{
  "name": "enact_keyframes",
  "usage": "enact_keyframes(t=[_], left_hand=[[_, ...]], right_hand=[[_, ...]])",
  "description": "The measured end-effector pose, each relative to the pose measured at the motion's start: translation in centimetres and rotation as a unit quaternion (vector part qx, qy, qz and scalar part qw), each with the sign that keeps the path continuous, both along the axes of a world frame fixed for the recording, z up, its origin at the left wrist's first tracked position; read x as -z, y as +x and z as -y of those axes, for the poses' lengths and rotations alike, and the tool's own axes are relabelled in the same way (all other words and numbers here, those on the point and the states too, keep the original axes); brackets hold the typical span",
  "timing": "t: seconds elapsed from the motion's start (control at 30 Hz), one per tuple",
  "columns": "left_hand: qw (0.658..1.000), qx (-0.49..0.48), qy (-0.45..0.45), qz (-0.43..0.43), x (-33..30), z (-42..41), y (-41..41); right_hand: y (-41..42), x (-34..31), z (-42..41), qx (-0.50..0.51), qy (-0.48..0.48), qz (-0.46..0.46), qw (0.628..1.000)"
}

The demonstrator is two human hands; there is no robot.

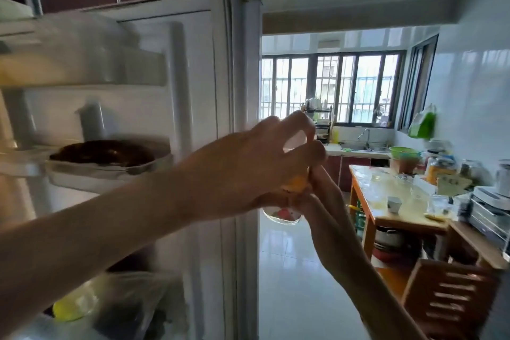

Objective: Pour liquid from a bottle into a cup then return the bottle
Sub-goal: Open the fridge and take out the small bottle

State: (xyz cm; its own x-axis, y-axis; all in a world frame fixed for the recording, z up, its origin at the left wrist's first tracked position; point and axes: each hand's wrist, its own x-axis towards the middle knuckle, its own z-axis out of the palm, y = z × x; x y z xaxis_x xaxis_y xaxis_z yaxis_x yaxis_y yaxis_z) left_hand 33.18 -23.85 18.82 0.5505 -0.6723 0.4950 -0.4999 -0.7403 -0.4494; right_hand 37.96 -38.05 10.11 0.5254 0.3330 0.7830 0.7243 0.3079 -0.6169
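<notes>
A clear plastic bottle (283, 217) with orange-yellow liquid is held in the air beside the open fridge door (193, 91). Only its base and a yellow patch show between my fingers. My left hand (248, 168) wraps over the bottle's upper part, fingers curled near its top. My right hand (317, 196) grips it from below and behind. A small white cup (393, 204) stands on the wooden table (369, 201) at the right, well away from both hands.
The fridge door's shelves (110, 171) hold a dish of dark food and bags below. Jars, containers and a green basket (404, 152) crowd the table's far side. A wooden chair (447, 298) stands at the lower right. Pale tiled floor (289, 270) lies between the fridge and the table.
</notes>
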Motion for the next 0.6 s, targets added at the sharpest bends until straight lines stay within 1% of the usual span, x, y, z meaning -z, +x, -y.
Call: enact_keyframes(t=[0.03, 0.1, 0.2, 0.27, 0.3, 0.37, 0.43, 0.5, 0.6], left_hand=[[0.998, 0.004, 0.040, 0.040, 0.4, 0.2, 1.1], [0.995, -0.026, 0.078, 0.057, 1.1, 0.9, 2.6], [0.985, -0.095, 0.121, 0.081, 1.8, 0.3, 4.5], [0.968, -0.149, 0.180, 0.090, 1.9, -0.8, 5.3], [0.954, -0.184, 0.221, 0.083, 2.0, -1.5, 5.6], [0.931, -0.217, 0.284, 0.069, 2.2, -2.3, 5.7], [0.921, -0.216, 0.316, 0.073, 2.7, -2.5, 5.4], [0.916, -0.212, 0.331, 0.079, 3.3, -2.7, 5.2], [0.915, -0.213, 0.331, 0.083, 3.9, -2.7, 4.4]], right_hand=[[0.7, 0.1, 0.3, 0.016, -0.012, -0.037, 0.999], [1.8, 0.2, 0.6, 0.052, -0.017, -0.082, 0.995], [4.2, 2.1, 0.8, 0.150, -0.033, -0.142, 0.978], [5.5, 3.1, 1.0, 0.205, -0.062, -0.160, 0.964], [6.2, 3.6, 1.2, 0.225, -0.077, -0.164, 0.957], [7.3, 4.2, 1.5, 0.244, -0.097, -0.182, 0.948], [7.9, 4.8, 1.7, 0.247, -0.116, -0.198, 0.942], [8.3, 5.4, 1.4, 0.247, -0.142, -0.194, 0.939], [8.9, 5.9, 0.7, 0.251, -0.168, -0.163, 0.939]])
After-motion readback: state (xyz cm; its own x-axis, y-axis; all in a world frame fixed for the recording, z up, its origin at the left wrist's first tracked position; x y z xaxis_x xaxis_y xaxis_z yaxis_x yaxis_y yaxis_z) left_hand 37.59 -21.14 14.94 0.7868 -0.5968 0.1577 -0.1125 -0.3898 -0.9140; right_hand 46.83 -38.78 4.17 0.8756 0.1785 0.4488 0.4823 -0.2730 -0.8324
